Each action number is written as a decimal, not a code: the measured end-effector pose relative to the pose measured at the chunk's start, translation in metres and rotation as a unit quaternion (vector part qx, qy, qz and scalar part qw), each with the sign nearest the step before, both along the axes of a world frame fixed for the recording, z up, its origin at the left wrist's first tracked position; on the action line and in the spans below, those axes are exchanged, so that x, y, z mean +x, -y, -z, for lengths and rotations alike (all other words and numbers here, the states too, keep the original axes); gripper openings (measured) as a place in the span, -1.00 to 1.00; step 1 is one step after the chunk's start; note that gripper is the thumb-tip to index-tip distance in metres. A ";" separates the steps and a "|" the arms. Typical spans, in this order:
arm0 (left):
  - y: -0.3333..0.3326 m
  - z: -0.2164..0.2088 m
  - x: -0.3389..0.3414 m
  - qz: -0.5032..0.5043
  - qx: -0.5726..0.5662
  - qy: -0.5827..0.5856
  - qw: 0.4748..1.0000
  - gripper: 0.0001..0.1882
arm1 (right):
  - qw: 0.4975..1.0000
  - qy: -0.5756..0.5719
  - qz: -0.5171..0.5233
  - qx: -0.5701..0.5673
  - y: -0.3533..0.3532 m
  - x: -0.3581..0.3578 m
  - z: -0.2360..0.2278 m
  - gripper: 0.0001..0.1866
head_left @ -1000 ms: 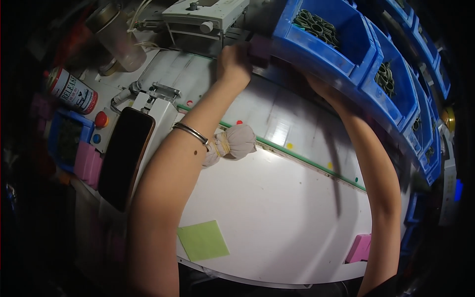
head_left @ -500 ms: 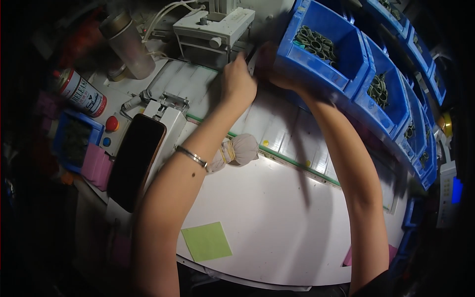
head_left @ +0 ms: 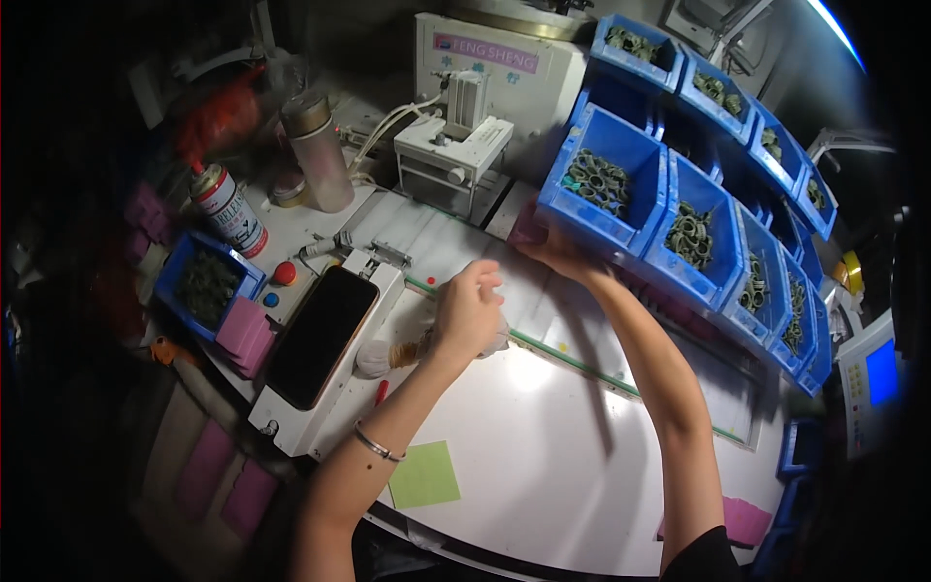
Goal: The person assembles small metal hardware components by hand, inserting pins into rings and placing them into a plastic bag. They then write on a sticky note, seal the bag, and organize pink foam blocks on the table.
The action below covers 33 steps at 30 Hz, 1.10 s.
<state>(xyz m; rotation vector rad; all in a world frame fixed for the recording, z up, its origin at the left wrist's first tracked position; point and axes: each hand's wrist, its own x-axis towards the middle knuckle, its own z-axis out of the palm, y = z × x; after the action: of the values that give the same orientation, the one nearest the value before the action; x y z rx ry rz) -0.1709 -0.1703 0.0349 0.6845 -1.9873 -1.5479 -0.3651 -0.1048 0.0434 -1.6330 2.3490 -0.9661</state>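
Observation:
My left hand (head_left: 471, 312) hovers over the work board, its fingers loosely bent with the tips apart and nothing visible between them. Partly hidden below it lies a pale cloth bundle (head_left: 374, 359) bound with yellowish bands. My right hand (head_left: 555, 254) reaches under the front left edge of a blue bin (head_left: 635, 233) that holds dark green ring-shaped pieces (head_left: 599, 182). Shadow and the bin hide its fingertips. Close to them is a pink block-like thing (head_left: 527, 225).
A white press-like fixture (head_left: 454, 145) stands at the back. Tiered blue bins rise on the right. Leftward are a phone (head_left: 323, 335), a spray can (head_left: 231, 211), a tumbler (head_left: 325, 170) and a red button (head_left: 284, 273). A green paper note (head_left: 425, 475) lies near the front edge.
My left hand has drawn back from beside the white fixture toward the cloth bundle. My right hand stays by the bin's edge. The view has shifted, showing more of the back.

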 end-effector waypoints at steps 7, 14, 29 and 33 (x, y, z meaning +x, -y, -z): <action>-0.014 0.000 0.036 -0.015 0.094 -0.066 0.993 -0.75 | 0.989 0.141 -0.037 -0.033 -0.052 0.054 -0.011 -0.23; -0.050 -0.006 0.071 0.141 0.281 -0.036 0.949 -0.57 | 0.988 0.127 -0.062 -0.058 -0.137 0.141 -0.030 -0.22; -0.107 -0.044 0.136 0.311 0.569 -0.023 0.761 -0.40 | 0.832 0.517 0.074 -0.187 -0.207 0.211 -0.063 -0.62; -0.112 -0.053 0.141 0.301 0.568 -0.009 0.766 -0.39 | 0.836 0.512 0.079 -0.182 -0.209 0.218 -0.067 -0.57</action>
<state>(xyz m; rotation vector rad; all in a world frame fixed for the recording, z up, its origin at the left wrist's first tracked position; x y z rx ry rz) -0.0301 -0.0582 0.0878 0.3941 -1.0523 -3.1650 -0.1470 0.1040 0.1100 -0.6234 1.5795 -1.8074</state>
